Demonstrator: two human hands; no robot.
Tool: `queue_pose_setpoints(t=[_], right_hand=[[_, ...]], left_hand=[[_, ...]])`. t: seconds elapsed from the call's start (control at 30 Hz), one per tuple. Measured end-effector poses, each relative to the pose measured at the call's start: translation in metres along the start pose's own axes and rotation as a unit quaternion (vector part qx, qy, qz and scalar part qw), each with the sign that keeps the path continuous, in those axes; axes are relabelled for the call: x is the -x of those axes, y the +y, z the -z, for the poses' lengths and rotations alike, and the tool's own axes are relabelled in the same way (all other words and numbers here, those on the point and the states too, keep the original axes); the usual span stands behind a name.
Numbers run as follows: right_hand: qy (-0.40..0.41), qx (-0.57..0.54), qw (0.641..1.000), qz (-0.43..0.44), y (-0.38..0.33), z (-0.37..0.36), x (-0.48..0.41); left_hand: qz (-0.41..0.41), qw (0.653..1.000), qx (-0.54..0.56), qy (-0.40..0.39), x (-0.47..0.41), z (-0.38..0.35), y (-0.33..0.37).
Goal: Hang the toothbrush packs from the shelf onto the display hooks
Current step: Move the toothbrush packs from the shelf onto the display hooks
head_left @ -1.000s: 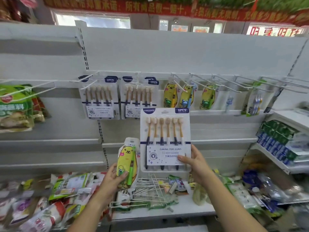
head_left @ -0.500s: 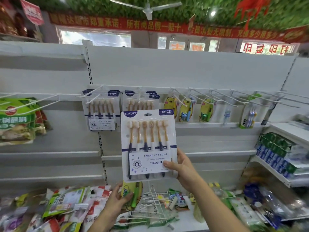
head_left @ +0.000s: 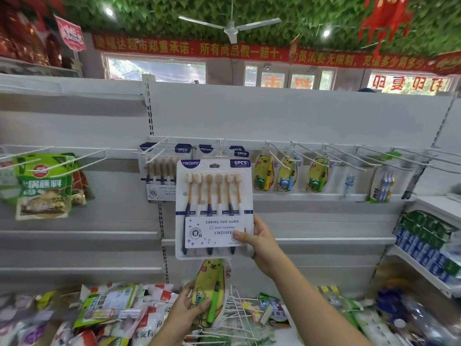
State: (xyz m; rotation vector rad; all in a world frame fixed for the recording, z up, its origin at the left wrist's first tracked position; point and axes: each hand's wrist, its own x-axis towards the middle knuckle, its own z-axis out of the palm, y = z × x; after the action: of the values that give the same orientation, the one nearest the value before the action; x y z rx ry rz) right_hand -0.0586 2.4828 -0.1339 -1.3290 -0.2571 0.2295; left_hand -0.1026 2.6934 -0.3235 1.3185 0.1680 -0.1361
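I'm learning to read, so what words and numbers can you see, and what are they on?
"YIKOJIFE" and "6PCS": top corners of the six-brush pack in the right hand.
"CARING FOR GUMS": that pack's lower label.
"DEEP CLEANING", "YIKOJIFE": same label.
"6PCS": hung packs behind it.
"所有商品假一赔十": red banner; the rest blurs.
Yellow bear pack in the left hand: too blurred.
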Motion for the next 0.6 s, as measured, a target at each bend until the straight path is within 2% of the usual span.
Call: queue_pose_setpoints(t=[0.43, 0.6], right_hand=[[0.011, -0.008, 1.0, -0.01, 0.022, 0.003, -0.007], [0.022, -0.012, 1.0, 0.005, 0.015, 0.009, -0.02]], left_hand=[[0.01, 1.0, -0.005, -0.025, 0.0, 0.005, -0.001], [0.013, 1.0, 0.004, -0.011, -0.002, 0.005, -0.002]])
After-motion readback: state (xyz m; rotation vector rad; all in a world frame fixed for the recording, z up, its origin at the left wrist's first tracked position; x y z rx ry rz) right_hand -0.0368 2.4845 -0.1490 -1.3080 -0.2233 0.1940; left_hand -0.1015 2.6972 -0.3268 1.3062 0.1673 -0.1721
